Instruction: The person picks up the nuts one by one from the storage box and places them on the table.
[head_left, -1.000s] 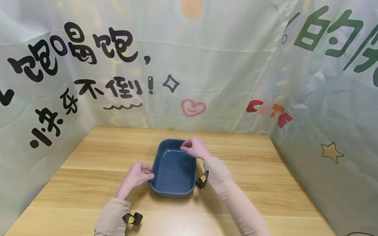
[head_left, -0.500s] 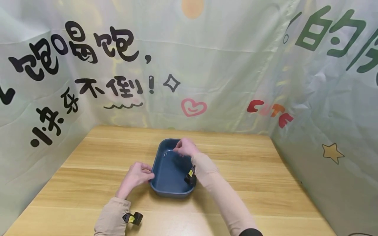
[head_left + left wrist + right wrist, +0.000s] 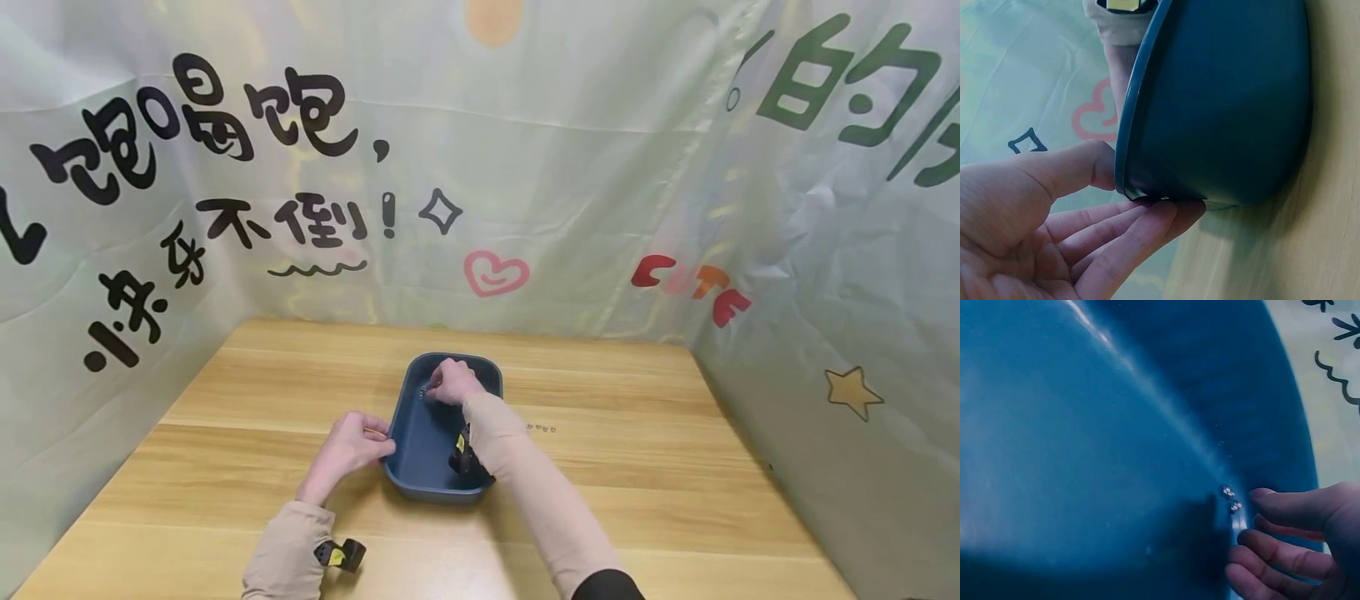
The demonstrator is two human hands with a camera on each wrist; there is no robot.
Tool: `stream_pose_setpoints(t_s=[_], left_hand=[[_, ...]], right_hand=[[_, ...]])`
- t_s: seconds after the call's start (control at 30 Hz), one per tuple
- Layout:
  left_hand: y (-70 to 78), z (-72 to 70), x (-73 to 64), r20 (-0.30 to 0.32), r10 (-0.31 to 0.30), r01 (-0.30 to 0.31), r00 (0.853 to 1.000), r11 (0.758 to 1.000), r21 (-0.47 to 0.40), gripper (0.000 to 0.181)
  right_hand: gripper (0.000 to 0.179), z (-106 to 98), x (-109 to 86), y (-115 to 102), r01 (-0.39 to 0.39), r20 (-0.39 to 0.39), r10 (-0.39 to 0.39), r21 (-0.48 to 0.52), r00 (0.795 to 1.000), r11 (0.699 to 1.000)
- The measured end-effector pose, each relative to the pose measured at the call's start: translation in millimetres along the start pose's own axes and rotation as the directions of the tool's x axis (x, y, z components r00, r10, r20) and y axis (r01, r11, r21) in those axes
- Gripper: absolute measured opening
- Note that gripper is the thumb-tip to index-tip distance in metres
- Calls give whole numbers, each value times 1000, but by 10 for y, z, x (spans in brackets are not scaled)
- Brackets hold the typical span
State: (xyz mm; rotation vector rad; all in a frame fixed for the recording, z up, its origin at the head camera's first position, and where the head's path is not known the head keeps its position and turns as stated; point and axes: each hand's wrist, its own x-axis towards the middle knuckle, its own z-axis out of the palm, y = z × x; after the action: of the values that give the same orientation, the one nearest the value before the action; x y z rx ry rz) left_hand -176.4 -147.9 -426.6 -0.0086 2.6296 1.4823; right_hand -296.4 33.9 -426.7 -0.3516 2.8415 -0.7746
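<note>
A deep dark-blue rectangular tub [image 3: 420,450] with rounded corners stands on the wooden table. My left hand [image 3: 357,446] pinches its left rim. In the left wrist view the thumb goes over the rim [image 3: 1130,112] while the fingers [image 3: 1116,250] lie along the outer wall. Reaching into the far left part of the tub is my right hand [image 3: 454,382]. Two tiny shiny silver pieces [image 3: 1232,499] lie at the foot of the tub's wall, just off the right thumb tip. The right fingers [image 3: 1279,556] are loosely bent, with a gap between thumb and forefinger and nothing seen in it.
A short row of several tiny pieces [image 3: 542,428] lies on the wooden table [image 3: 637,450] right of the tub, partly behind the right sleeve [image 3: 536,483]. Printed cloth walls [image 3: 585,208] enclose the table at the back and both sides.
My right hand has moved left and down from the tub's far right rim to the silver pieces inside. The row of tiny pieces on the table has come into sight. The left hand stays put.
</note>
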Motion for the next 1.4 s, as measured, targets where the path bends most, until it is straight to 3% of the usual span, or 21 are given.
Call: stream_pose_setpoints(t_s=[0.23,0.67,1.03,1.4], left_hand=[[5,-3,2,1,0,0,1000,1000,-4,32],[-14,2,2,-8,14,-14,1000,1000,1,32],[-15,-3,16,-8,0,0,1000,1000,8,31],[-29,-3,19,-5,13,-13,1000,1000,0,31]], right_hand=[[17,144,75,-47,6,2,-6,-28,1000,1000],[4,281,123,-132,16,-92,-33,-184,995,983],[6,314,142,-178,7,-108,-29,-201,994,979],[9,327,168,-179,-16,-73,1,-207,997,978]])
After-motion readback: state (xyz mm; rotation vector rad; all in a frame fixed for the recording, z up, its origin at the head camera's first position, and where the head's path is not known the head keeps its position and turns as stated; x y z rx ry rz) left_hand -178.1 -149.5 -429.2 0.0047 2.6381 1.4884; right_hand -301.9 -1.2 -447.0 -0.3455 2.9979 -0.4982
